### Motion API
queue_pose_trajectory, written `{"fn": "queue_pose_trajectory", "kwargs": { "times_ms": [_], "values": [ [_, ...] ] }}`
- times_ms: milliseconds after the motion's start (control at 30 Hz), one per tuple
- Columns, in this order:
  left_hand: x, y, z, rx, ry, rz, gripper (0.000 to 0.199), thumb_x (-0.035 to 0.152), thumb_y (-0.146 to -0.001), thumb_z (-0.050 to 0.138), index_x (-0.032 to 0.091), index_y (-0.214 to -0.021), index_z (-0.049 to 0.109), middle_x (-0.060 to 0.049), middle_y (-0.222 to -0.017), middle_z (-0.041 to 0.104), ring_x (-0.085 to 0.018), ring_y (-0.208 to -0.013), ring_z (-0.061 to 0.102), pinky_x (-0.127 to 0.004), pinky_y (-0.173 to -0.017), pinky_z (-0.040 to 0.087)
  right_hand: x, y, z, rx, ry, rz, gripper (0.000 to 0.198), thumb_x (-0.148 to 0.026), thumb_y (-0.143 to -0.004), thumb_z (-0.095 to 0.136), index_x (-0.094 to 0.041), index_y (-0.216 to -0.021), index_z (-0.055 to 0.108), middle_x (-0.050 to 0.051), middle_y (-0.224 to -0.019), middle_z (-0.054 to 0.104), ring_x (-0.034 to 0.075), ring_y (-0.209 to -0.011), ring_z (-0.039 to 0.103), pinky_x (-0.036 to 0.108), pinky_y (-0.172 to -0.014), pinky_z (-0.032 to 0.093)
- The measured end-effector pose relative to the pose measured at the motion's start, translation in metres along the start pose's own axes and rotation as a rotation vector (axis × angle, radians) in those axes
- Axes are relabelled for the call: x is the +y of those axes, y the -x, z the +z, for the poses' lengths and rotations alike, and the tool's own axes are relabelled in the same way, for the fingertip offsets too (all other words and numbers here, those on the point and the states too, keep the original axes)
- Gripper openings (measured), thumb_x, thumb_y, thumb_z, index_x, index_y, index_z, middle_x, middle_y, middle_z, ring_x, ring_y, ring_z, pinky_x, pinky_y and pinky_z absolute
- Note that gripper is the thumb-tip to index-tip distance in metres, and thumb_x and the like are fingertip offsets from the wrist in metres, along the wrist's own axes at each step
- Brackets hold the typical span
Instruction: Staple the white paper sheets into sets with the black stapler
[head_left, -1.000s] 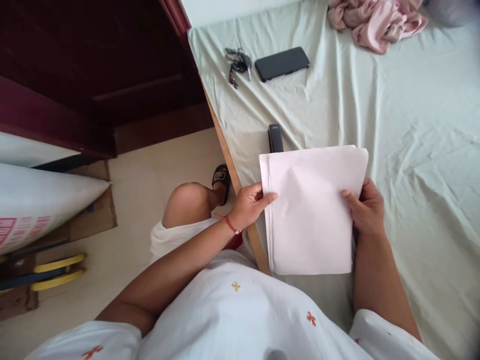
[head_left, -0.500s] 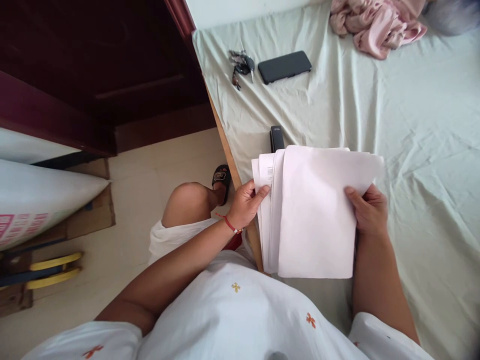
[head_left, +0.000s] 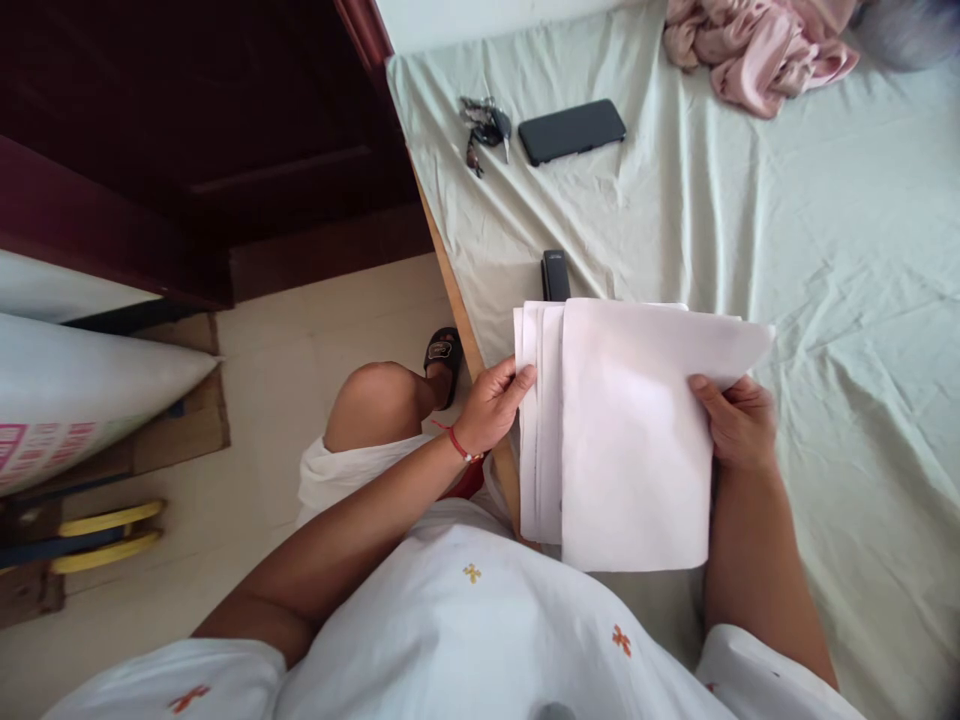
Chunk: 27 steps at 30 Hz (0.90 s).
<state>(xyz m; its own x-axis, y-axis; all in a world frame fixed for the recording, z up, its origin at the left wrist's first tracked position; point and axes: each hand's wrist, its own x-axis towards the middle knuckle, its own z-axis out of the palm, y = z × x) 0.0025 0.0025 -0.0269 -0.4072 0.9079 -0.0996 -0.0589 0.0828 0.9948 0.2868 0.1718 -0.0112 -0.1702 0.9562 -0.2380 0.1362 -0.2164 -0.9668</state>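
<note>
Over cloth (head_left: 847, 430), papers (head_left: 637, 440) in left fingers' (head_left: 519, 383) and right fingers' (head_left: 709, 393) grip, bulging sack (head_left: 97, 390) leftward.

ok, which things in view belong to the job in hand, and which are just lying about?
Job in hand:
loose white paper sheets, held by left hand and right hand
possibly the slim black stapler-like object, partly hidden behind them

Apparently just lying about:
dark bunch of keys
black rectangular phone
crumpled pink cloth
white sack with pink print

Loose, uneven stack of white sheets (head_left: 636, 440)
</note>
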Motion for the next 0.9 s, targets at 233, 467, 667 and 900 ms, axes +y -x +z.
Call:
{"fn": "queue_pose_trajectory", "kwargs": {
  "times_ms": [233, 467, 667, 900],
  "values": [
    [-0.0007, 0.0006, 0.0, -0.046, 0.064, -0.027, 0.05, 0.069, -0.096, 0.071, 0.019, -0.095, 0.077, -0.003, -0.085, 0.074, -0.02, -0.083, 0.065, -0.032, -0.078, 0.054, -0.0011, 0.0031, 0.0001, -0.015, 0.022, 0.005, 0.037, -0.053, -0.067, 0.1, -0.03, -0.09, 0.082, -0.001, -0.085, 0.081, 0.019, -0.068, 0.071, 0.035, -0.06, 0.061],
    [0.0018, 0.0003, 0.0004, -0.05, 0.047, -0.009, 0.052, 0.069, -0.099, 0.067, 0.019, -0.111, 0.078, -0.006, -0.105, 0.082, -0.023, -0.094, 0.073, -0.036, -0.088, 0.059, 0.0, 0.0019, 0.0002, 0.017, -0.008, -0.091, 0.037, -0.048, -0.072, 0.099, -0.028, -0.092, 0.077, -0.003, -0.088, 0.077, 0.014, -0.068, 0.062, 0.029, -0.062, 0.054],
    [0.005, 0.0, 0.0007, -0.027, 0.032, -0.003, 0.054, 0.071, -0.098, 0.066, 0.02, -0.113, 0.077, -0.007, -0.111, 0.083, -0.026, -0.107, 0.075, -0.04, -0.101, 0.06, 0.0006, 0.0002, 0.0001, 0.036, 0.011, -0.117, 0.039, -0.052, -0.073, 0.098, -0.03, -0.101, 0.082, 0.0, -0.098, 0.081, 0.018, -0.076, 0.067, 0.033, -0.068, 0.058],
    [0.0021, 0.0009, -0.0006, 0.009, -0.018, 0.005, 0.054, 0.071, -0.099, 0.065, 0.02, -0.113, 0.078, -0.006, -0.102, 0.081, -0.024, -0.103, 0.073, -0.038, -0.1, 0.058, 0.0034, -0.005, 0.0009, 0.085, -0.081, -0.168, 0.035, -0.05, -0.072, 0.098, -0.032, -0.096, 0.081, 0.0, -0.099, 0.082, 0.02, -0.079, 0.071, 0.037, -0.072, 0.061]
  ]
}}
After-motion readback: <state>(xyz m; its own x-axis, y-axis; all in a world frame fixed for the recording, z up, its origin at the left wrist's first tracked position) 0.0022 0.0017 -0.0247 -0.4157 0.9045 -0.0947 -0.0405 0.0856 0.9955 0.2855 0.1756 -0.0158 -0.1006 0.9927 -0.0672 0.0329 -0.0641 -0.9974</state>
